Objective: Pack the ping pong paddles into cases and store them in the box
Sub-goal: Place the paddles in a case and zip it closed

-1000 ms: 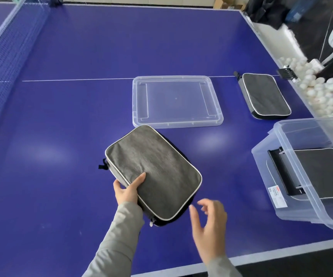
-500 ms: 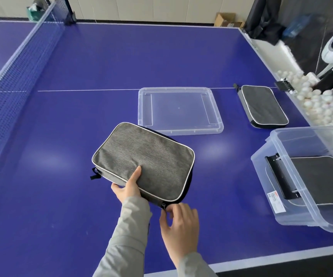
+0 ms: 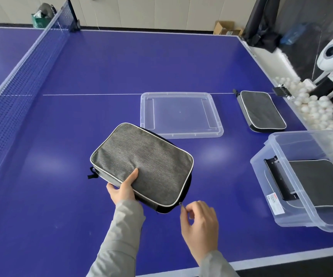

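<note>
Two hands on one grey case (image 3: 141,164) – my left hand (image 3: 121,188) grips its near edge above the blue surface (image 3: 61,196), right hand (image 3: 199,222) pinches the zipper pull (image 3: 181,204); clear box (image 3: 305,188) sits right.

Deep blue tabletop (image 3: 101,66) with thin white lines. Blue mesh net (image 3: 11,92) at left, white along its top. Heathered grey case (image 3: 141,162) at centre, white piping, black sides. Second grey case (image 3: 261,110) at upper right, white-edged. Clear lid (image 3: 179,132); clear box (image 3: 281,206), red-and-white label. White balls (image 3: 311,104) at right. Grey sleeves (image 3: 121,236).
</note>
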